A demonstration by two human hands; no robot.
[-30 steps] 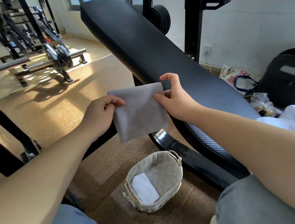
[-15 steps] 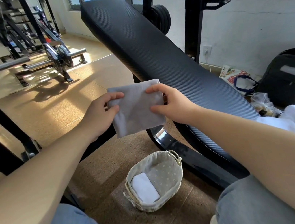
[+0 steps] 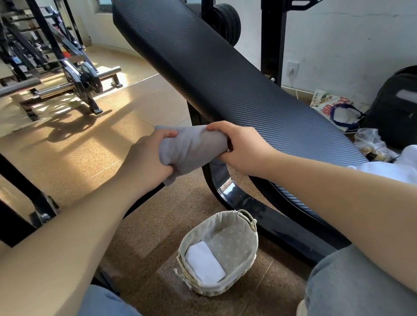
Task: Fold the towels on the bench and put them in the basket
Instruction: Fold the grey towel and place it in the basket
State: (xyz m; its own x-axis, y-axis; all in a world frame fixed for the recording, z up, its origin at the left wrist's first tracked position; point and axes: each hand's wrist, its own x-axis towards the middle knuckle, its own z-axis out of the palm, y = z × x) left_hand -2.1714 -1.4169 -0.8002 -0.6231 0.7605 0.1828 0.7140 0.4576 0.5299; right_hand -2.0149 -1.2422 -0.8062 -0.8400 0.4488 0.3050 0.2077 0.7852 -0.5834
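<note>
Grey cloth is the centre of it all, so take it from the left. The left hand (image 3: 146, 163) has its fingers curled over the top of the grey towel (image 3: 192, 146), clamping that end of a thick folded bundle held in the air, above the floor and by the left edge of the black padded desk (image 3: 211, 71). The right hand (image 3: 243, 147) grips the other end the same way, fingers wrapped over the fold.

Nothing supports the towel from below, and that looks like the weak spot. The layers are bunched rather than flat, so if either hand lets go to carry it down, I'd expect the fold to sag open and need redoing.

Lower and nearer, the basket (image 3: 193, 283) sits on the floor between the person's knees, with a folded white towel (image 3: 205, 264) filling its left half. Only the right half is free, so a careless drop could catch the rim or spill onto the floor.

Further right, a loose white pile (image 3: 413, 172) lies on the near end of the desk, close behind the right forearm. A swing of that arm might drag it off.
</note>
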